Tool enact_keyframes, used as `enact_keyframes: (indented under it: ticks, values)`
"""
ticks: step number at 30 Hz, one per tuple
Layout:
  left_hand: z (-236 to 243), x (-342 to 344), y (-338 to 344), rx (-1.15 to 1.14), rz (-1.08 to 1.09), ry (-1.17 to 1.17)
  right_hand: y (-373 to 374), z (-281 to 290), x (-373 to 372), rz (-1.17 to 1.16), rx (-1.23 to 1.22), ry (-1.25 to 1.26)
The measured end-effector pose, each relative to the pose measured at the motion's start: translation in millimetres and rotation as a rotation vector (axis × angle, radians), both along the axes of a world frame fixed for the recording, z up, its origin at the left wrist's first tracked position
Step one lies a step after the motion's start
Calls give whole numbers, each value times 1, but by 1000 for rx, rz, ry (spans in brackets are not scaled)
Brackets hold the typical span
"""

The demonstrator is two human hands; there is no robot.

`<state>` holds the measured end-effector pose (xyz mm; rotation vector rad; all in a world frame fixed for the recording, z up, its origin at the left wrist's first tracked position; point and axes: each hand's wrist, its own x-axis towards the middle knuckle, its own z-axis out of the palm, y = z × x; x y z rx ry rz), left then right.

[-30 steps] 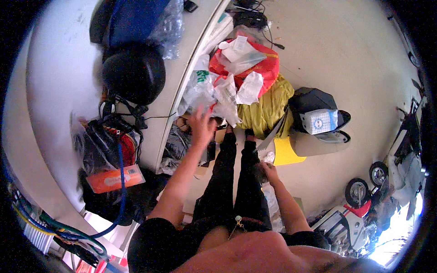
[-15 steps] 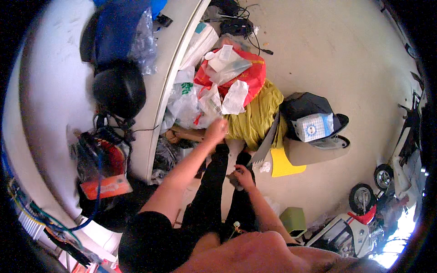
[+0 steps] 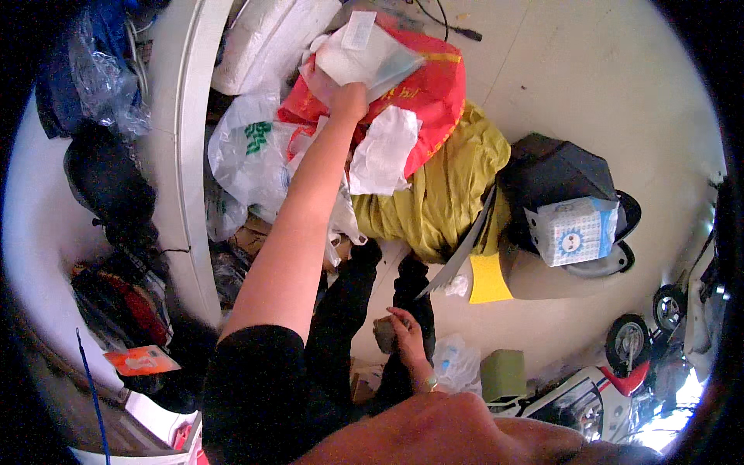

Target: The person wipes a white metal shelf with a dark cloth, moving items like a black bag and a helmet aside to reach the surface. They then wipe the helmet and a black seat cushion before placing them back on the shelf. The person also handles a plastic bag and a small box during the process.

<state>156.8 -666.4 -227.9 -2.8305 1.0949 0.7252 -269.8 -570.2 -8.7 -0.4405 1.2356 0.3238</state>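
Observation:
My left hand (image 3: 350,101) reaches far forward over the pile and touches the near edge of a white packet in clear plastic (image 3: 353,63). Its fingers are hidden behind the hand. Beneath the packet lies a red bag (image 3: 430,101) with yellow print, and a crumpled white paper (image 3: 384,151) rests just right of my forearm. Close to my legs, my right hand (image 3: 411,341) is closed on a small grey-brown lump (image 3: 384,335), whose kind I cannot make out. A white plastic bag with green print (image 3: 252,147) lies left of my forearm.
Yellow-green cloth (image 3: 434,201) bulges beside a saw blade (image 3: 465,248) and a yellow sheet (image 3: 490,280). To the right are a black bag (image 3: 554,170) and a blue-white tissue pack (image 3: 575,232). A green bin (image 3: 504,373) and a toy motorbike (image 3: 573,399) stand nearer me.
My left hand has moved forward from the pile's near side to the white packet. The view has shifted closer over the pile. My right hand keeps the grey-brown lump near my legs.

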Motion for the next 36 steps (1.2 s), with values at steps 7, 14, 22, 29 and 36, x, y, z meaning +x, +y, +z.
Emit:
enact_keyframes:
  ticks: [7,14,22,29,36]
  values:
    - [113,-81,24,-116,-418,-94,-22,25,22,-54,35,43]
    - [267,-185,92,-363,-296,173,-82,58,82,-183,-140,-93]
    - [386,-246,118,-542,319,749,-96,119,75,242,-597,-51]
    - [490,-248,116,-691,719,940,-59,303,96,1045,-983,-244]
    - [618,-201,155,-997,1321,1157,-64,392,70,545,-958,-659]
